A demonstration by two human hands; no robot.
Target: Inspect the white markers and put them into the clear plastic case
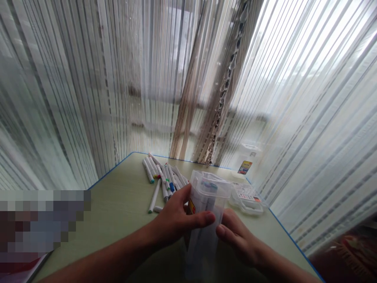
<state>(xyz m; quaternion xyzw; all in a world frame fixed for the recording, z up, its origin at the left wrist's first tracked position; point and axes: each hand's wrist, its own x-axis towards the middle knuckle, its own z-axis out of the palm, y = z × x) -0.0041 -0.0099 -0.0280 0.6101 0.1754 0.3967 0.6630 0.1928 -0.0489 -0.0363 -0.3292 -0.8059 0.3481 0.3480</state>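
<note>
Between both hands' fingers (203, 218), a clear box (206, 212) holds markers (209, 186).

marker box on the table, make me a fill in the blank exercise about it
1. The left hand and right hand hold the clear box ___, not flat.
2. Loose markers lie ___ the box, nearer the curtain.
3. The table has a ___ edge.
Missing: upright; behind; blue

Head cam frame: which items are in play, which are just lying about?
In play: clear box held by left hand and right hand; markers inside it.
Lying about: loose markers on the table, flat clear tray right of the box, white container by the curtain.
</note>
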